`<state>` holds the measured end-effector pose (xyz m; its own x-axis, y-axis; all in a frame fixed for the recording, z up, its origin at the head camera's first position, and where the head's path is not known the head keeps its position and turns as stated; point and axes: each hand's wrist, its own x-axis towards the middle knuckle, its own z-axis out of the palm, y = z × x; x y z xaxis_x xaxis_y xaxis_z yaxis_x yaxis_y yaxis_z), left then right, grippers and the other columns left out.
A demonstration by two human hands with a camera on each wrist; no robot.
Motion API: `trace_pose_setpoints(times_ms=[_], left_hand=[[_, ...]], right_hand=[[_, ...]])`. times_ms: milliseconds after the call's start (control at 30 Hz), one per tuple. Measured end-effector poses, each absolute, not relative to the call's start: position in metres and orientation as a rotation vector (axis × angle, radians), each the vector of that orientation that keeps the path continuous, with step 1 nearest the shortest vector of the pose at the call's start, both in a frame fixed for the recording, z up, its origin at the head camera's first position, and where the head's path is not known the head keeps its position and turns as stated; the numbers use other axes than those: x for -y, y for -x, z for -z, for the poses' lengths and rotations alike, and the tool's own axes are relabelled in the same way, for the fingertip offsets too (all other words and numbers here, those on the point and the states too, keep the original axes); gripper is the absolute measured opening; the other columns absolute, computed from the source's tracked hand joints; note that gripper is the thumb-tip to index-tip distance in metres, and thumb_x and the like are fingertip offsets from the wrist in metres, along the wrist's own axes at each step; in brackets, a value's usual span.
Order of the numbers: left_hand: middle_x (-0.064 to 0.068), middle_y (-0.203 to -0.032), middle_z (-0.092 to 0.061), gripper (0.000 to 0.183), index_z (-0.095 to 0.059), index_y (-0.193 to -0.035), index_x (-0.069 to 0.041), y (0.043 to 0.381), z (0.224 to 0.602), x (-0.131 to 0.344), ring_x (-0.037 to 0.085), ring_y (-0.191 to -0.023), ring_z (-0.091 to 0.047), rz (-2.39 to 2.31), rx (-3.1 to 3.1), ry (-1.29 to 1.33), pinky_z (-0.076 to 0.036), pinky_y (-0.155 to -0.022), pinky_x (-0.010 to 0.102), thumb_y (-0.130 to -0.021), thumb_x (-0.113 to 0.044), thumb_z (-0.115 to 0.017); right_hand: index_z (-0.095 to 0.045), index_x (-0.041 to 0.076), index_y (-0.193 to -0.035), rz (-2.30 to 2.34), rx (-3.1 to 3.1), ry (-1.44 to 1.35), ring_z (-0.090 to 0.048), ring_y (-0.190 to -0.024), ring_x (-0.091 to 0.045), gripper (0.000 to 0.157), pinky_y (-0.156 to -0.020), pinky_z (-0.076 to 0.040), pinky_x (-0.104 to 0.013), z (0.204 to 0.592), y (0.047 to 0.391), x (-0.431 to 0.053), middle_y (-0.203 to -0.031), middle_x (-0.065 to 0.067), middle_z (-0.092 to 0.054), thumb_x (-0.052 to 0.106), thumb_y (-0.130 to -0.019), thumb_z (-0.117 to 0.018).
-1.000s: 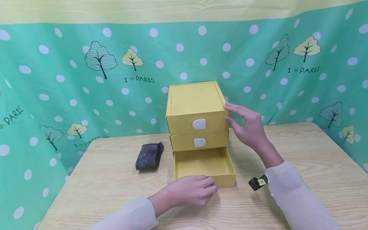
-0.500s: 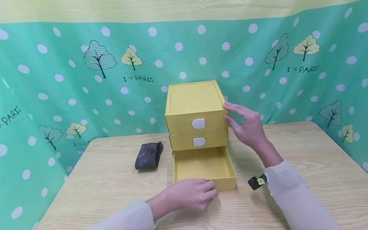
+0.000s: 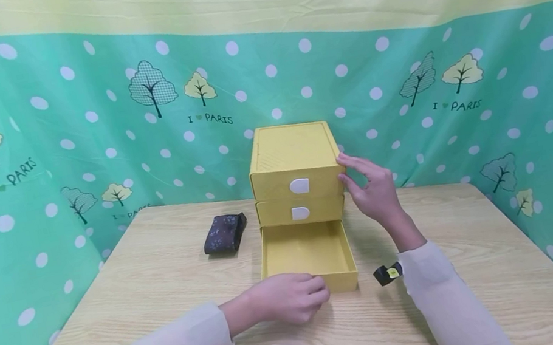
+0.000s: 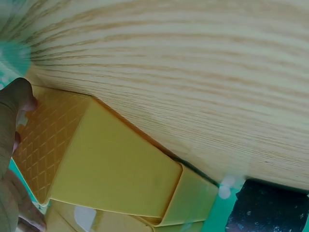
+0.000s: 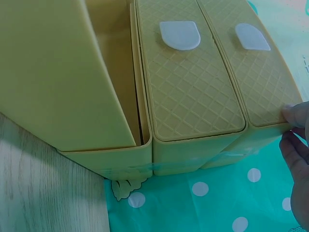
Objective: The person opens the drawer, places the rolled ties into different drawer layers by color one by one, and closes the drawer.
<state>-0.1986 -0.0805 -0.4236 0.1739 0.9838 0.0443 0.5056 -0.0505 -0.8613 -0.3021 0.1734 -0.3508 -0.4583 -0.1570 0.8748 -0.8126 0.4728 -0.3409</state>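
Observation:
A yellow storage unit [image 3: 294, 146] with three stacked drawers stands at mid-table in the head view. Its bottom drawer [image 3: 303, 248] is pulled out and its inside shows no contents. My left hand [image 3: 293, 298] grips that drawer's front, covering its handle. In the left wrist view, the thumb lies at the waffle-patterned drawer front [image 4: 53, 135]. With thumb and fingers, my right hand [image 3: 376, 195] holds the right front corner of the top drawer section; in the right wrist view its fingertips touch the front and side of the top drawer [image 5: 256, 72]. The middle drawer [image 5: 193, 87] is closed.
A dark patterned folded pouch-like item [image 3: 224, 234] lies left of the unit. A black strap with a yellow label [image 3: 387, 274] shows beside the right sleeve. The wooden table [image 3: 171, 265] is enclosed by a green and yellow dotted curtain [image 3: 238, 80].
My left hand has moved a little toward me, and the bottom drawer has slid further out with it. The right hand has stayed at the unit's corner.

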Motion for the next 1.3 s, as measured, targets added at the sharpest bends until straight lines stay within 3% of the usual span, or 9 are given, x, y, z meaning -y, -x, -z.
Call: trace_pose_setpoints(times_ms=[233,533,900,1067,1300], left_hand=[[-0.006,-0.097,-0.059,0.033,-0.072,-0.085,-0.021,0.195,0.424,0.08,0.01,-0.089,-0.054,-0.745,1.445,1.675,-0.051,-0.071,0.016,-0.099,-0.003,-0.049],[-0.006,-0.097,-0.058,0.025,-0.072,-0.084,-0.022,0.191,0.424,0.08,0.009,-0.09,-0.054,-0.753,1.444,1.67,-0.05,-0.071,0.014,-0.098,-0.008,-0.056],[-0.007,-0.101,-0.06,0.029,-0.074,-0.088,-0.023,0.185,0.424,0.081,0.011,-0.092,-0.055,-0.787,1.455,1.662,-0.05,-0.073,0.015,-0.101,-0.011,-0.051],[-0.005,-0.109,-0.064,0.033,-0.075,-0.099,-0.021,0.182,0.423,0.086,0.011,-0.094,-0.057,-0.761,1.48,1.654,-0.053,-0.078,0.018,-0.105,-0.012,-0.045],[-0.002,-0.113,-0.064,0.041,-0.072,-0.117,-0.013,0.182,0.414,0.105,0.012,-0.091,-0.057,-0.575,1.552,1.639,-0.051,-0.071,0.017,-0.108,-0.01,-0.032]], right_hand=[[-0.073,-0.002,-0.12,-1.004,1.896,-0.814,-0.067,-0.118,-0.034,0.035,-0.106,-0.052,-0.028,0.351,0.302,-0.174,-0.125,-0.017,-0.071,-0.006,-0.086,-0.079],[-0.073,-0.002,-0.12,-0.997,1.889,-0.816,-0.067,-0.118,-0.033,0.036,-0.105,-0.053,-0.03,0.352,0.303,-0.175,-0.125,-0.016,-0.071,-0.006,-0.085,-0.079],[-0.073,-0.002,-0.12,-1.006,1.888,-0.819,-0.067,-0.117,-0.034,0.036,-0.105,-0.053,-0.029,0.352,0.301,-0.175,-0.125,-0.016,-0.071,-0.007,-0.085,-0.079],[-0.073,-0.002,-0.12,-1.002,1.892,-0.821,-0.067,-0.118,-0.034,0.036,-0.105,-0.054,-0.031,0.351,0.301,-0.175,-0.125,-0.016,-0.07,-0.007,-0.085,-0.079],[-0.073,-0.002,-0.12,-1.007,1.891,-0.821,-0.067,-0.118,-0.034,0.036,-0.105,-0.054,-0.032,0.351,0.301,-0.175,-0.125,-0.016,-0.07,-0.007,-0.085,-0.079]])
